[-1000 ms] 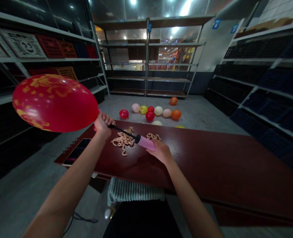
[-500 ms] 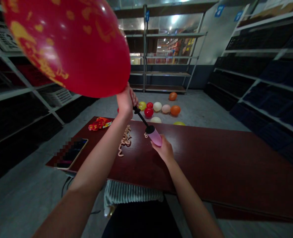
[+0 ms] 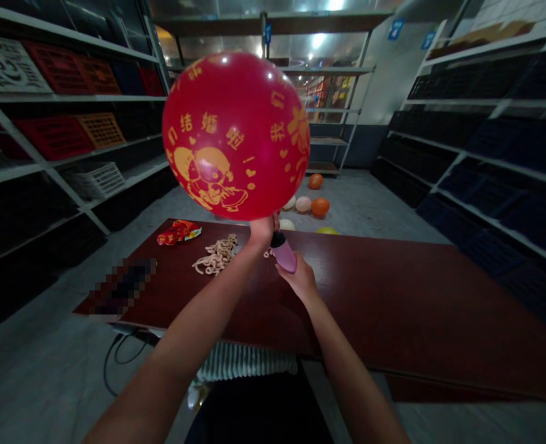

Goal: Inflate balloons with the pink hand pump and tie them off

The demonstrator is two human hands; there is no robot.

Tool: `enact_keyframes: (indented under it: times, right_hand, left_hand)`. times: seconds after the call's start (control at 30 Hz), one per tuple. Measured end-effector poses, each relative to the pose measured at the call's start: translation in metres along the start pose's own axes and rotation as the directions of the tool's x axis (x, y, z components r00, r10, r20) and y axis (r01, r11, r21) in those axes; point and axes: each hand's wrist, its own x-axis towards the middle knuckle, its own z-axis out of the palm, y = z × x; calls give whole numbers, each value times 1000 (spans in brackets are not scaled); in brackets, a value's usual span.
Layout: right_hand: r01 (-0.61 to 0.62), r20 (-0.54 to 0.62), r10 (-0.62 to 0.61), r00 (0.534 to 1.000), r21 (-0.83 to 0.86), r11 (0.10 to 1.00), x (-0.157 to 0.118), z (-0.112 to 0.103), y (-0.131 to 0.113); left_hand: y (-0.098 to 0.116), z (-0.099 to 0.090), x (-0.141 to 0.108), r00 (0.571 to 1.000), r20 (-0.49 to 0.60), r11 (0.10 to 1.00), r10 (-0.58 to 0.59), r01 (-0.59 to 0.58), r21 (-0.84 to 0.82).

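Observation:
A red balloon [image 3: 235, 135] with gold printed characters and a cartoon couple stands inflated above the table. Its neck is gripped in my left hand [image 3: 261, 231], which also hides most of the black pump nozzle. My right hand [image 3: 301, 281] is wrapped around the lower end of a pink hand pump [image 3: 284, 253], which tilts up toward my left hand. Both hands are over the dark red wooden table [image 3: 369, 308]. A heap of pale uninflated twisting balloons [image 3: 215, 256] lies just left of my left forearm.
A torn red packet [image 3: 178, 232] and a pixelated phone [image 3: 122, 290] lie on the table's left side. Inflated balloons [image 3: 303, 205] rest on the floor beyond it. Metal shelves with crates [image 3: 60, 71] line both sides. A cable [image 3: 119, 357] trails across the floor.
The balloon has swung from the upper left to upright above the table's middle. My left hand has moved right and closer to my right hand. The view has turned left, showing the red packet.

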Motion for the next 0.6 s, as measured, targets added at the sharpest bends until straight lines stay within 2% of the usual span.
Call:
enact_keyframes:
  times: [0.17, 0.3, 0.43, 0.6]
  right_hand:
    - [208, 105, -197, 975, -109, 972, -4, 3, -9]
    - [318, 172, -283, 944, -236, 918, -7, 4, -15]
    - [368, 190, -327, 926, -254, 895, -9, 4, -16]
    - [355, 186, -317, 930, -228, 907, -9, 3, -19]
  left_hand:
    - [39, -53, -8, 989, -120, 996, 87, -82, 47]
    - [69, -90, -14, 970, -213, 993, 120, -120, 16]
    - [102, -105, -19, 956, -251, 987, 151, -161, -19]
    - [146, -105, -23, 943, -244, 973, 224, -230, 4]
